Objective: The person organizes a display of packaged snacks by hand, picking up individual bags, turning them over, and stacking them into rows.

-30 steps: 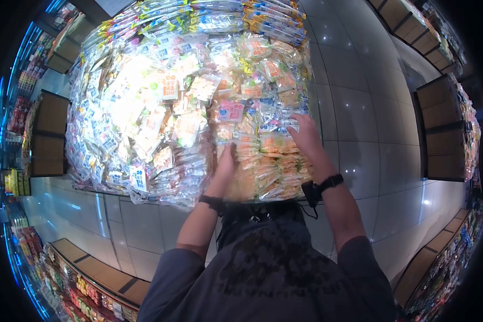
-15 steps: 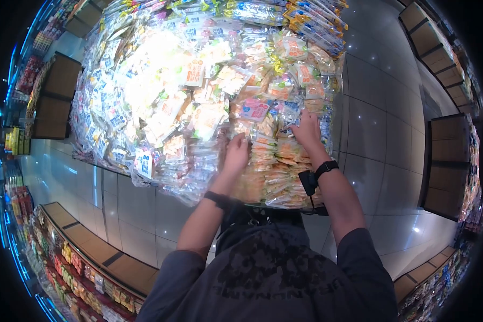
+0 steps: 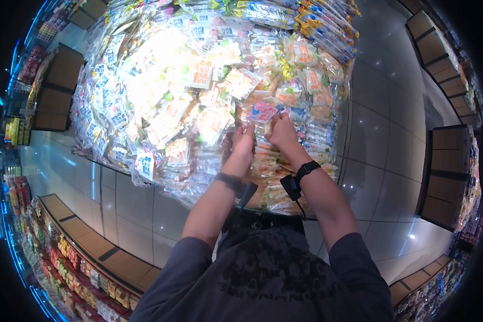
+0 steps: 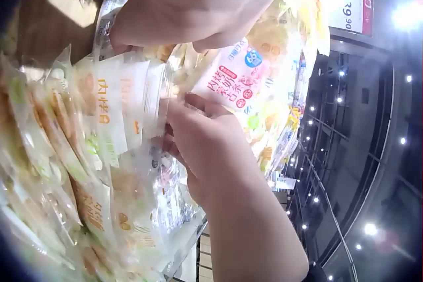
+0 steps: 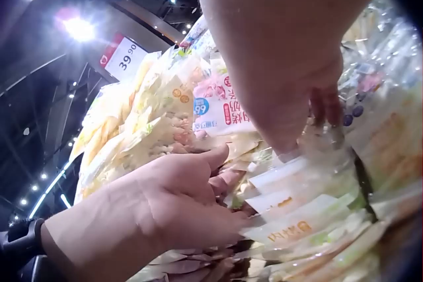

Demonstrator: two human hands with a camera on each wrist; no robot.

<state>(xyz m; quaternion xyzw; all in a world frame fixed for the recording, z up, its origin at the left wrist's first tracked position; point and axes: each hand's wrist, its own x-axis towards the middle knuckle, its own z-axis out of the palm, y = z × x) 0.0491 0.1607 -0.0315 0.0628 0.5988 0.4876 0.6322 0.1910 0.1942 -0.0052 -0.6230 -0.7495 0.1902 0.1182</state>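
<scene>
The step in hand appeared to be arranging a row of packets (image 4: 106,110), which stood on the display (image 3: 350,102) inward from its near edge, toward the near right corner. The right hand (image 3: 283,131) had curled fingers and seemed to grip the packets. The left hand (image 3: 243,145) was just beside it, fingers bent; its grip could not be confirmed. A pink-labelled packet (image 3: 263,111) lay just beyond. The next move probably called for aligning the packet tops without creasing the film.
</scene>
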